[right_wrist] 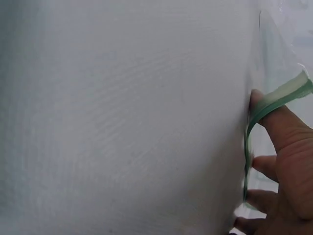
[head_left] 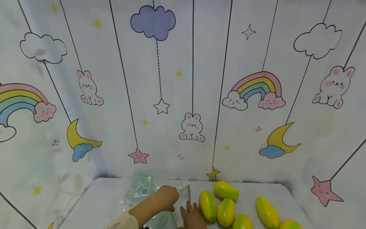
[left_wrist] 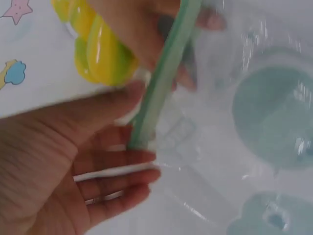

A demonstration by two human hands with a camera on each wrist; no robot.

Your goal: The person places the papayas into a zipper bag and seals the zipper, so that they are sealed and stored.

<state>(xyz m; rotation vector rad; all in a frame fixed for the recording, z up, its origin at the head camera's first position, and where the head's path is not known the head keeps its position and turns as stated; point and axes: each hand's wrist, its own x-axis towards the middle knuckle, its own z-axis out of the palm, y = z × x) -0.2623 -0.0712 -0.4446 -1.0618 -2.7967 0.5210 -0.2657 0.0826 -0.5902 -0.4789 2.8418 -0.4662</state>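
A clear plastic zip bag [head_left: 155, 219] with pale green prints lies on the table, its mouth edged by a green strip [left_wrist: 164, 73]. Over it reaches my left hand [head_left: 167, 197]; in the left wrist view, that hand [left_wrist: 83, 152] pinches the strip between thumb and fingers. My right hand [head_left: 193, 218] is at the bag's mouth, fingers spread. In the right wrist view, the right hand [right_wrist: 293, 171] touches the green edge with its fingertips. Several yellow-green toy mangoes [head_left: 207, 206] lie close to the right hand, and neither hand touches them.
More of the yellow-green fruit [head_left: 267, 212] lies farther right on the white table [head_left: 91, 203]. Behind the table's back edge hangs a white cloth [head_left: 171, 86] printed with clouds, rabbits, moons and stars. In the right wrist view a pale surface fills most of the picture.
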